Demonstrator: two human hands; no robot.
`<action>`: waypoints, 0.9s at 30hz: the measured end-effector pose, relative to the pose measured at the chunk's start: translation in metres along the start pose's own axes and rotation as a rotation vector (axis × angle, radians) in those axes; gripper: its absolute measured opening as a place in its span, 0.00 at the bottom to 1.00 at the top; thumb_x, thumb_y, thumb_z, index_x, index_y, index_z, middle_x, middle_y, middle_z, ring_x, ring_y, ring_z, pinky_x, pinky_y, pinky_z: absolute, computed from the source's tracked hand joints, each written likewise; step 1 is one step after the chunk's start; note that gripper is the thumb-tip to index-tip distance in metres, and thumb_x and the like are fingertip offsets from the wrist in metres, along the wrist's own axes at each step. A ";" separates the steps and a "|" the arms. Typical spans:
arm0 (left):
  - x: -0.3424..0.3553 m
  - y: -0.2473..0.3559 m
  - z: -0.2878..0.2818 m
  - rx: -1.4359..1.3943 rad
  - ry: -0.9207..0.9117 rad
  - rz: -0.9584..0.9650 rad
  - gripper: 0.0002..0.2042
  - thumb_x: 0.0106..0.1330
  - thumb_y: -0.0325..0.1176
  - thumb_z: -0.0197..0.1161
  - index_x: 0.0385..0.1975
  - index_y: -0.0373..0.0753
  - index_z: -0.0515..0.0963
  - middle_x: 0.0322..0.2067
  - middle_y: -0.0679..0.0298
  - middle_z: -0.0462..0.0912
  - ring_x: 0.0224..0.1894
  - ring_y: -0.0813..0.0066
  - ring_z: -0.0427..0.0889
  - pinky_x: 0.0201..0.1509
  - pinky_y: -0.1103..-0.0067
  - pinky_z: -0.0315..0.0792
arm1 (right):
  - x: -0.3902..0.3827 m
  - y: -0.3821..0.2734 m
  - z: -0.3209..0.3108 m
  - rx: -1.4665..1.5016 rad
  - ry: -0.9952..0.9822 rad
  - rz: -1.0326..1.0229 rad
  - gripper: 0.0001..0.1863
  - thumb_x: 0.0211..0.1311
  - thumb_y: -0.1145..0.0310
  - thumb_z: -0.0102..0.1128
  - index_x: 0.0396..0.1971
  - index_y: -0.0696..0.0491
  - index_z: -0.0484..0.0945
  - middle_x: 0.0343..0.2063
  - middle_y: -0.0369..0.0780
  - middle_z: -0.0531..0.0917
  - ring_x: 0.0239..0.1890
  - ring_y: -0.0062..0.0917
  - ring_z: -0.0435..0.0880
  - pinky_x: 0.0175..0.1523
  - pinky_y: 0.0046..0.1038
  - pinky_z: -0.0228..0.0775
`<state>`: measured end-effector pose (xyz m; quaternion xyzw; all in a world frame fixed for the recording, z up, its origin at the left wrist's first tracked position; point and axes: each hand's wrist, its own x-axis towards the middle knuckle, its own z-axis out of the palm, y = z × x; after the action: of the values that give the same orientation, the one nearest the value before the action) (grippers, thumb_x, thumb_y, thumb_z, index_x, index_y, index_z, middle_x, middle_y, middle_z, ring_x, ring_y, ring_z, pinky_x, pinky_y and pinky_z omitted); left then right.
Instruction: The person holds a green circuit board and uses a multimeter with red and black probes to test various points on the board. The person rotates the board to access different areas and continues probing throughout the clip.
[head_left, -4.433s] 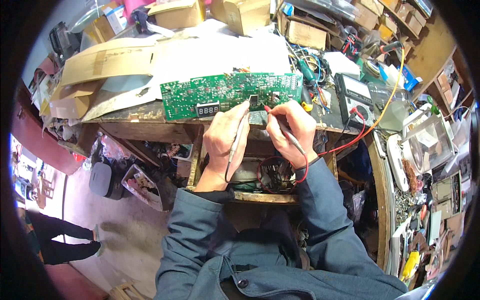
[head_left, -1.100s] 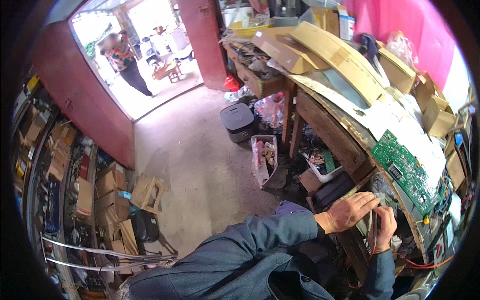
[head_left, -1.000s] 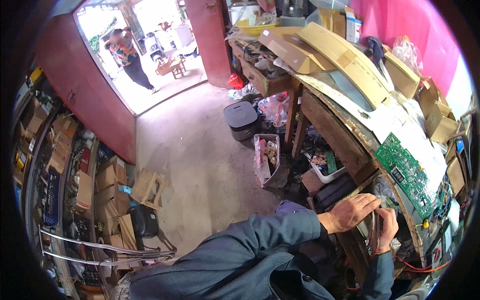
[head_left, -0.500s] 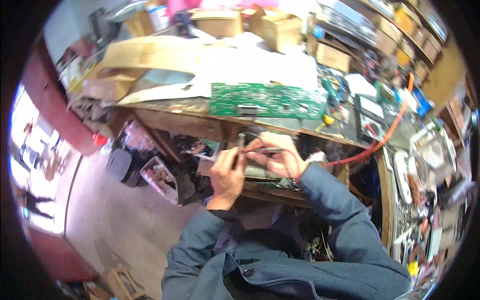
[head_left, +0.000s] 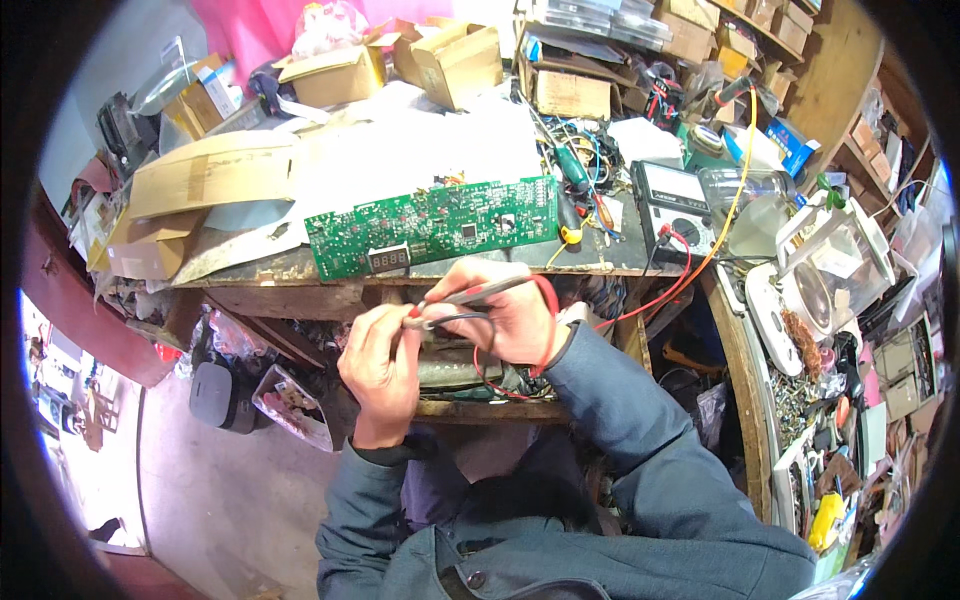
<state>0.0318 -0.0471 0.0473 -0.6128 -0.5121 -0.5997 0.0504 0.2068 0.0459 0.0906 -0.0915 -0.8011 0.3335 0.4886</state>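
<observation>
My left hand (head_left: 380, 375) is below the bench's front edge, fingertips pinched round the tip end of a test probe (head_left: 440, 321). My right hand (head_left: 515, 315) grips a second probe (head_left: 480, 293) slanting toward the left fingers, its red tip beside them; black and red leads loop beneath. The green circuit board (head_left: 500, 200), with a four-digit display module (head_left: 389, 259) on its lower edge, lies just beyond both hands. The multimeter (head_left: 672, 190) lies right of it, leads plugged in. A green-handled tool (head_left: 572, 166) and tangled wires are beside the board.
Cardboard pieces (head_left: 210, 170) and open boxes (head_left: 450, 65) cover the bench's back and left. Clutter (head_left: 820, 330) fills the right side. A plastic-lined bin (head_left: 295, 405) and grey appliance (head_left: 215, 395) stand on the floor (head_left: 220, 500) at left, near a red-framed doorway (head_left: 90, 420).
The probes have left the board and are between my hands below the bench edge. My view swung left to the doorway, where a person stood, then back to the bench.
</observation>
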 end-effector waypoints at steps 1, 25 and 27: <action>0.012 0.005 0.004 0.013 -0.016 0.046 0.09 0.71 0.20 0.73 0.48 0.32 0.87 0.46 0.55 0.89 0.45 0.65 0.90 0.52 0.72 0.83 | 0.002 -0.003 -0.005 -0.006 0.064 0.007 0.09 0.73 0.71 0.76 0.42 0.60 0.86 0.32 0.40 0.88 0.34 0.22 0.87 0.37 0.28 0.79; 0.080 -0.011 0.088 0.188 0.066 0.322 0.15 0.75 0.26 0.66 0.59 0.34 0.86 0.55 0.55 0.90 0.64 0.52 0.85 0.81 0.51 0.63 | 0.011 0.045 -0.083 -0.584 0.645 0.132 0.14 0.82 0.68 0.65 0.59 0.56 0.88 0.51 0.39 0.91 0.50 0.23 0.88 0.58 0.28 0.79; 0.080 -0.011 0.090 0.151 0.024 0.347 0.15 0.74 0.27 0.67 0.59 0.35 0.86 0.56 0.58 0.90 0.66 0.54 0.85 0.82 0.51 0.62 | 0.013 0.044 -0.086 -0.479 0.664 0.072 0.16 0.84 0.64 0.64 0.60 0.57 0.87 0.51 0.39 0.91 0.51 0.22 0.88 0.58 0.27 0.79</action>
<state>0.0663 0.0639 0.0799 -0.6792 -0.4419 -0.5490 0.2050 0.2649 0.1243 0.0983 -0.3332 -0.6511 0.1066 0.6735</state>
